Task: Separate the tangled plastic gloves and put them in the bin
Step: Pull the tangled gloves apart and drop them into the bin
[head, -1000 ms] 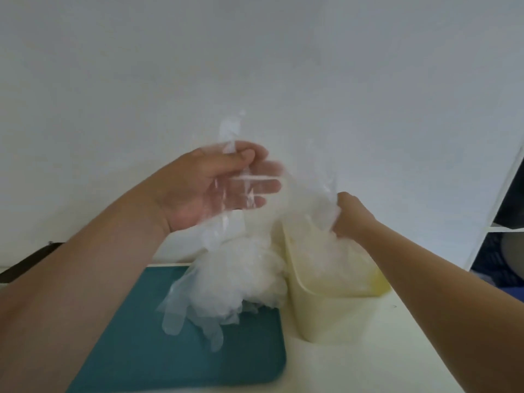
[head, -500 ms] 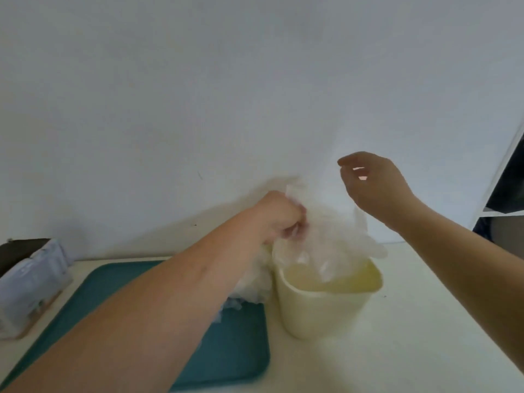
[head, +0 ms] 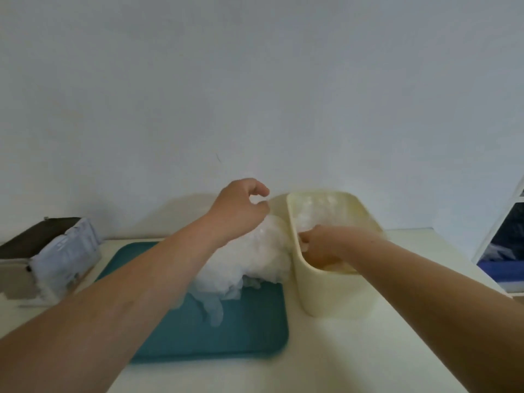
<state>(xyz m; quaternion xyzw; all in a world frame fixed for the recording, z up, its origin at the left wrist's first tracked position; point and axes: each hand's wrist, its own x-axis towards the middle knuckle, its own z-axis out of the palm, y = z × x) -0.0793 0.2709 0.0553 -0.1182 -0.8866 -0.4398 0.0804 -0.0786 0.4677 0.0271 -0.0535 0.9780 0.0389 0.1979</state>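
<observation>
A heap of tangled clear plastic gloves (head: 255, 259) is lying on the far right part of a teal rectangular plastic tray (head: 255, 336), with one glove's fingers trailing toward 6 o'clock. The heap is touching the left wall of a tall cream plastic bin (head: 326, 293), which is standing on the pale bench (head: 368, 350) just at 3 o'clock of the tray. More crumpled clear gloves (head: 312, 211) are sitting inside the bin at its far end.

The left hand (head: 241, 211) is hovering over the top of the heap, its fingers curling in with thumb and forefinger close together; I cannot tell whether it is pinching any film. The right hand (head: 317, 245) is reaching down inside the bin near its left wall, with the fingers bending under; whether it is gripping a glove is hidden.

At 9 o'clock, a dark-topped box with a pale grey packet (head: 68, 251) against it is resting on the bench.
</observation>
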